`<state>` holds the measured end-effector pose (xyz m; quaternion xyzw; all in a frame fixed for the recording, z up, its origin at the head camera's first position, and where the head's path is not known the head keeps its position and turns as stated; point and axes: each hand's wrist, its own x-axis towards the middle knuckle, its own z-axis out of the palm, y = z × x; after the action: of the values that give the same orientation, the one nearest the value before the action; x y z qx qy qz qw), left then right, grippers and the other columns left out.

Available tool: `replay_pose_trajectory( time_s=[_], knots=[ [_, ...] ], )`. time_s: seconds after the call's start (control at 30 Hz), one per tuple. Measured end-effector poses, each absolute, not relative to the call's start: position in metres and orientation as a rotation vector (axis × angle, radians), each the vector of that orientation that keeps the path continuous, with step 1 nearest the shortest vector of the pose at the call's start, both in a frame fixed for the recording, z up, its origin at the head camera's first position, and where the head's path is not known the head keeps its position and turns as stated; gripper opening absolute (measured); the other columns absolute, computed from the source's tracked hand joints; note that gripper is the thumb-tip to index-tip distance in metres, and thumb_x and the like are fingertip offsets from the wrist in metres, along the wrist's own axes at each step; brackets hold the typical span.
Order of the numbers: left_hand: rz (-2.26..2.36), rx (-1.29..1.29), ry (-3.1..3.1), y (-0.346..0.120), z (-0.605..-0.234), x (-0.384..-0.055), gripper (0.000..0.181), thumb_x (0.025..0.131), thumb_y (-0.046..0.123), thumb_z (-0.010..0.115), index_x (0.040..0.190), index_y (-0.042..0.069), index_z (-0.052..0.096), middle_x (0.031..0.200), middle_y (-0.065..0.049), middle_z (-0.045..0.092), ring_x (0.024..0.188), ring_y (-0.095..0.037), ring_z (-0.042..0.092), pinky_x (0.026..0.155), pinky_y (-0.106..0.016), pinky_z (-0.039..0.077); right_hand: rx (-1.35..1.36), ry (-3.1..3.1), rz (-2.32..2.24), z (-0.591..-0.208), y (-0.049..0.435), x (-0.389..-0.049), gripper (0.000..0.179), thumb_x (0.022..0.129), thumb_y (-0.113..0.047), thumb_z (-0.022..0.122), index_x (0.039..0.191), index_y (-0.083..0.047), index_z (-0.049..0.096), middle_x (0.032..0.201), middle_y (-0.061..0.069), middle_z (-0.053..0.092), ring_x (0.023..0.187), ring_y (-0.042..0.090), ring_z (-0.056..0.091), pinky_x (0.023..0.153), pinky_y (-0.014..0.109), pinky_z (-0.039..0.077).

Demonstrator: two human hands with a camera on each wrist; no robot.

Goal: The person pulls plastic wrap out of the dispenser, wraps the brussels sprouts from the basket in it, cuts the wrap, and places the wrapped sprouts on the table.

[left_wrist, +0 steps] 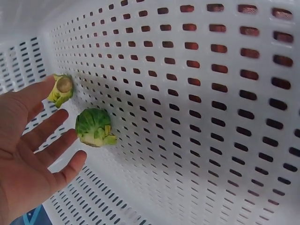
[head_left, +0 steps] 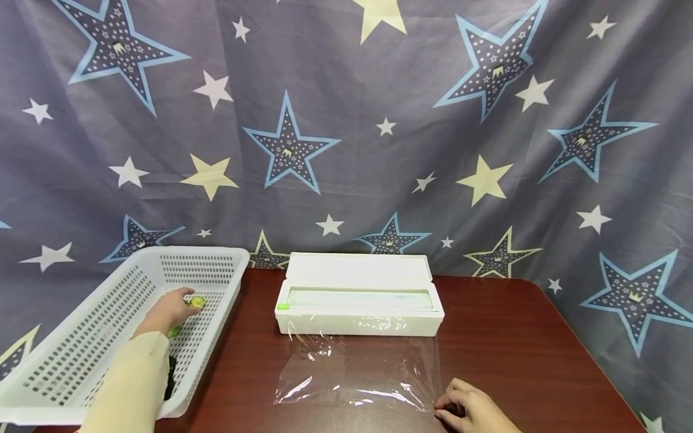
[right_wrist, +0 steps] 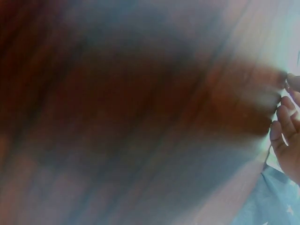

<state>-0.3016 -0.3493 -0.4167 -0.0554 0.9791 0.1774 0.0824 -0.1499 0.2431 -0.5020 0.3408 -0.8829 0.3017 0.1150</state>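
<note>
In the left wrist view my left hand (left_wrist: 40,140) reaches into a white perforated plastic basket (head_left: 233,300), fingers spread and slightly bent. One fingertip is right at a yellowish Brussels sprout (left_wrist: 61,89) with its cut stem showing. A greener Brussels sprout (left_wrist: 93,126) lies by the other fingertips. At the table's front, my right hand (head_left: 471,406) pinches the near right corner of a sheet of clear plastic wrap (head_left: 357,373). The sheet runs out of a white wrap dispenser box (head_left: 360,325), whose lid stands raised. The right wrist view is mostly blurred, with curled fingers (right_wrist: 283,122) at its right edge.
A brown wooden table (head_left: 503,337) carries the box and wrap, with the basket along its left side. A small green slider (head_left: 283,307) sits at the box's left end. Behind hangs a grey curtain (head_left: 346,180) with stars. Something black (head_left: 170,379) shows beside the left sleeve.
</note>
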Motion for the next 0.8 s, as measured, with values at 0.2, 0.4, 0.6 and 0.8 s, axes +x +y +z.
replay_pose_trajectory(
  time_s=[0.2, 0.4, 0.6, 0.8],
  knots=[
    [0.517, -0.28, 2.916, -0.3485, -0.4233, -0.3059, 0.052, 0.087, 0.022, 0.062, 0.126, -0.008, 0.046, 0.123, -0.034, 0.05, 0.109, -0.051, 0.048, 0.087, -0.064, 0.038, 1.002, -2.599, 0.908, -0.5013, 0.2439, -0.1503, 0.008, 0.079, -0.015, 0.073, 0.08, -0.021, 0.068, 0.076, -0.014, 0.05, 0.064, -0.011, 0.039, 0.053, 0.008, 0.035],
    [0.514, -0.308, 2.945, -0.3474, -0.4246, -0.3061, 0.044, 0.085, 0.021, 0.064, 0.118, -0.006, 0.052, 0.12, -0.031, 0.053, 0.106, -0.049, 0.05, 0.084, -0.066, 0.037, 0.999, -2.638, 0.943, -0.4995, 0.2451, -0.1503, 0.005, 0.081, -0.016, 0.072, 0.08, -0.02, 0.068, 0.075, -0.013, 0.049, 0.064, -0.011, 0.039, 0.052, 0.011, 0.036],
    [0.554, -0.353, 2.981, -0.3465, -0.4269, -0.3049, 0.038, 0.084, 0.019, 0.066, 0.107, -0.007, 0.054, 0.106, -0.029, 0.058, 0.089, -0.038, 0.057, 0.074, -0.05, 0.045, 0.977, -2.684, 0.974, -0.4986, 0.2446, -0.15, 0.007, 0.081, -0.014, 0.071, 0.082, -0.02, 0.069, 0.076, -0.012, 0.05, 0.064, -0.01, 0.04, 0.052, 0.013, 0.038],
    [0.551, -0.374, 2.975, -0.3463, -0.4265, -0.3049, 0.046, 0.083, 0.022, 0.068, 0.111, -0.009, 0.05, 0.111, -0.03, 0.055, 0.093, -0.04, 0.056, 0.078, -0.054, 0.043, 0.976, -2.658, 0.952, -0.5006, 0.2451, -0.1495, 0.006, 0.081, -0.016, 0.072, 0.081, -0.021, 0.069, 0.076, -0.012, 0.05, 0.064, -0.011, 0.038, 0.052, 0.012, 0.037]
  ],
)
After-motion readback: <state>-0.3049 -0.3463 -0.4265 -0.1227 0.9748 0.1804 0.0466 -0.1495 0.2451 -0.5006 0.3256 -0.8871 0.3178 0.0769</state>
